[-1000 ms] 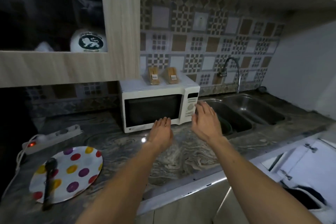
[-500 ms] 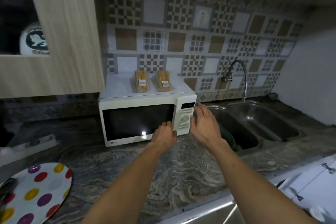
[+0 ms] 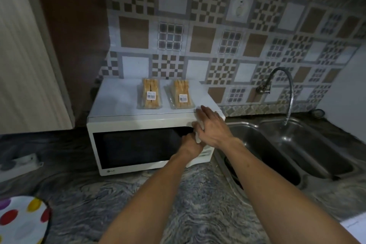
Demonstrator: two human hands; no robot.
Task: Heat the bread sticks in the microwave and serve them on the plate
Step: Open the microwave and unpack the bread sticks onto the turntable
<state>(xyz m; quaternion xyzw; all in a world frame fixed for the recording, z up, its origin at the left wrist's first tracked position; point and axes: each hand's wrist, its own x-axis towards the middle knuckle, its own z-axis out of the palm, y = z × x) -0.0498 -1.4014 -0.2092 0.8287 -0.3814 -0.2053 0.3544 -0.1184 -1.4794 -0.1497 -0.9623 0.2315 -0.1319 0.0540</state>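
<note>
A white microwave [image 3: 138, 123] stands on the marble counter, its dark door closed. Two clear packs of bread sticks lie on its top: one on the left [image 3: 150, 93], one on the right [image 3: 181, 94]. My right hand [image 3: 212, 128] lies flat, fingers spread, over the microwave's top right corner and control panel. My left hand [image 3: 191, 145] is at the right edge of the door, its fingers curled against it under the right hand; whether they grip it is hidden. A white plate with coloured dots [image 3: 21, 222] shows at the bottom left corner.
A double steel sink [image 3: 287, 150] with a curved tap [image 3: 285, 89] sits right of the microwave. A wooden cabinet door [image 3: 25, 55] hangs at the upper left. A white power strip [image 3: 17, 166] lies on the counter at left.
Both hands have moved forward and up onto the microwave's right front edge. The view has closed in on the microwave, and the plate has slid to the bottom left corner.
</note>
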